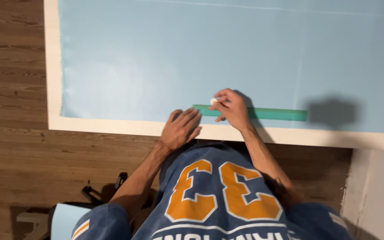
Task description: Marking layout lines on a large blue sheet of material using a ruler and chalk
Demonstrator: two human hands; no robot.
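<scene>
Lying flat on the light blue fabric [178,53], a green ruler [272,114] runs from about 9 o'clock to 3 o'clock, parallel to the near edge of the white table [112,126] and just inside it. The right hand [231,108] sits over the ruler's 9 o'clock end, fingers curled and pinched on a small white piece of chalk [213,101], whose tip meets the fabric at the ruler's upper edge. The left hand [181,129] lies at 8 o'clock from the chalk, open and palm down, fingers together and spread flat across the fabric's near border and the table rim, fingertips just beside the ruler's end; it grips nothing.

The fabric covers most of the table, leaving a white strip bare along the 9 o'clock and 6 o'clock sides. A faint pale line crosses the cloth near 12 o'clock. A dark shadow falls on the fabric at 3 o'clock from the ruler's far end. Brown wooden floor boards [10,89] show at 9 o'clock of the table. At 6 o'clock the person's blue jersey [214,195] with orange numerals fills the lower view.
</scene>
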